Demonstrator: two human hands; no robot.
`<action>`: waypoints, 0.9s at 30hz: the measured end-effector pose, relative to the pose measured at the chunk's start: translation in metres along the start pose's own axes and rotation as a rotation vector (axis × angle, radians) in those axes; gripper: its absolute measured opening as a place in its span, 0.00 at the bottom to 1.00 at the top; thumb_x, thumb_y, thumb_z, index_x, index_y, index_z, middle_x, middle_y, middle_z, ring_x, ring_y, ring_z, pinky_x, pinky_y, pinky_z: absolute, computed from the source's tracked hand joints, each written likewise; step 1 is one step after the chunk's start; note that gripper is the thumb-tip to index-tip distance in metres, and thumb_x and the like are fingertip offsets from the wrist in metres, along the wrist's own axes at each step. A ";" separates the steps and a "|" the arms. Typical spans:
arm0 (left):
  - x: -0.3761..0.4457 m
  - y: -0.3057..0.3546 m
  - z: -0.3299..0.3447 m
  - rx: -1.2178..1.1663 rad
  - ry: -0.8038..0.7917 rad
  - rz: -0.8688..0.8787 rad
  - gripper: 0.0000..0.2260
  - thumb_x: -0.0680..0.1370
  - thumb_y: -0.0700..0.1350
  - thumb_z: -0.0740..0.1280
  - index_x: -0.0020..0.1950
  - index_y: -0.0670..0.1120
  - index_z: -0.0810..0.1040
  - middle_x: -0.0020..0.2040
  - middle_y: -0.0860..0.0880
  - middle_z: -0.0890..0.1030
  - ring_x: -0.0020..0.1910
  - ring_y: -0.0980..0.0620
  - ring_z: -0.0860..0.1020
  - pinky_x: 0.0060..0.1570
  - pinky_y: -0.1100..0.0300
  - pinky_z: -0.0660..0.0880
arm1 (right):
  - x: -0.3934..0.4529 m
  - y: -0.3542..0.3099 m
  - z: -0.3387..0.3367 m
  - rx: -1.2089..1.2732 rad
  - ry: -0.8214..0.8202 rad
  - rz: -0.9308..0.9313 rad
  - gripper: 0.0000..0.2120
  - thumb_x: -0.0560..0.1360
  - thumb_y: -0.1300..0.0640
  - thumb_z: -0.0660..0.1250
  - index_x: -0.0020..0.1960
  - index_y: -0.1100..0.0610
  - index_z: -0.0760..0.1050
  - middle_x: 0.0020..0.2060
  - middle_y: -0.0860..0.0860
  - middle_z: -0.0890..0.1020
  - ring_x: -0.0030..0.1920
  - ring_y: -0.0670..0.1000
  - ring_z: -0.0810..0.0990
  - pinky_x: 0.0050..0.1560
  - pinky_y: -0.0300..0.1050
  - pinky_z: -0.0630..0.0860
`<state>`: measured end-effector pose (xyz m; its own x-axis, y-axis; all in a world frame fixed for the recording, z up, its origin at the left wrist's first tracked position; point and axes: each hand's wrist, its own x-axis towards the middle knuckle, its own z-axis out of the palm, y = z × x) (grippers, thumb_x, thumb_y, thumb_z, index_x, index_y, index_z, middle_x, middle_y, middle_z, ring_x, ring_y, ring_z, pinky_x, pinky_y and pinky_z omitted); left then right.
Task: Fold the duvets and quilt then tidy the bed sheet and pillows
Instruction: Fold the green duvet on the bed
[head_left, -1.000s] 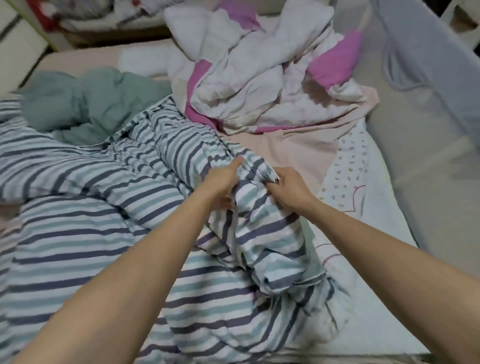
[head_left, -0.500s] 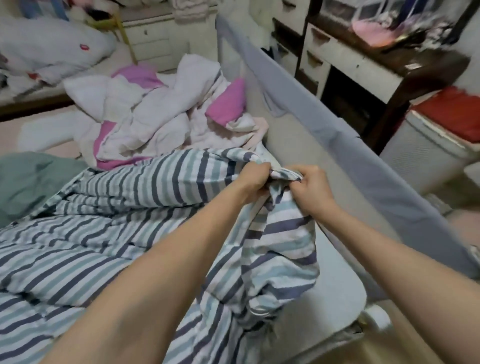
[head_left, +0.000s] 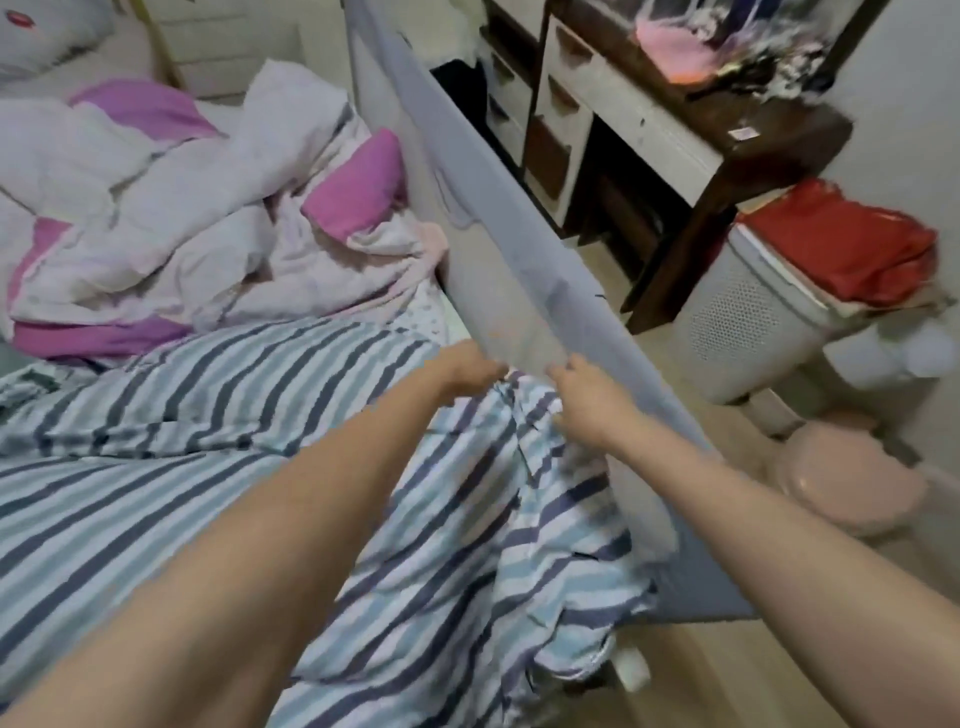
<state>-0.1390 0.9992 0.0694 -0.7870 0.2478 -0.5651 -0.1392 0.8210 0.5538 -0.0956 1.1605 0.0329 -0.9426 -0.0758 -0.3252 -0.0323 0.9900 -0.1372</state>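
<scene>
A blue and white striped duvet (head_left: 171, 415) covers the near half of the bed and hangs in a bunch over its right side. My left hand (head_left: 462, 370) and my right hand (head_left: 584, 397) grip the duvet's bunched edge side by side, close against the grey bed rail (head_left: 498, 249). A crumpled white and pink quilt (head_left: 208, 208) lies heaped at the far end of the bed. A strip of patterned white bed sheet (head_left: 423, 317) shows between quilt and duvet. A white pillow (head_left: 47, 31) sits at the top left.
Right of the rail stand a dark desk with white drawers (head_left: 623, 119), a white perforated basket (head_left: 743, 317) with red cloth (head_left: 852, 244) on top, and a pink round object (head_left: 852, 478) on the wooden floor. A white cabinet (head_left: 228, 47) stands beyond the bed.
Both hands have carried the gripped duvet edge rightward from the bed's middle up to the rail. The view has swung right, bringing the desk and basket into sight.
</scene>
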 end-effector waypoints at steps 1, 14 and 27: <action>0.003 -0.019 -0.003 0.079 0.031 -0.013 0.17 0.82 0.48 0.59 0.60 0.36 0.75 0.58 0.37 0.76 0.57 0.38 0.76 0.47 0.57 0.72 | 0.005 -0.005 0.009 0.017 -0.024 -0.016 0.20 0.76 0.59 0.64 0.67 0.58 0.67 0.61 0.58 0.71 0.60 0.60 0.72 0.56 0.51 0.72; 0.022 -0.244 -0.117 0.141 0.372 -0.270 0.06 0.79 0.43 0.59 0.47 0.44 0.74 0.46 0.47 0.76 0.47 0.45 0.75 0.46 0.56 0.72 | 0.190 -0.198 0.079 0.210 -0.099 -0.263 0.16 0.80 0.54 0.57 0.65 0.61 0.70 0.63 0.57 0.73 0.59 0.56 0.74 0.54 0.46 0.71; 0.093 -0.407 -0.100 -0.518 0.575 -0.273 0.19 0.80 0.50 0.62 0.70 0.45 0.72 0.67 0.47 0.74 0.63 0.49 0.73 0.64 0.53 0.71 | 0.356 -0.326 0.184 0.161 -0.235 -0.107 0.49 0.69 0.34 0.68 0.77 0.57 0.50 0.74 0.59 0.63 0.72 0.59 0.63 0.72 0.55 0.55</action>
<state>-0.2157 0.6365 -0.1479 -0.8507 -0.3446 -0.3970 -0.5197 0.4373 0.7340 -0.3598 0.7884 -0.2105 -0.8333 -0.2229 -0.5059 -0.0568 0.9448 -0.3227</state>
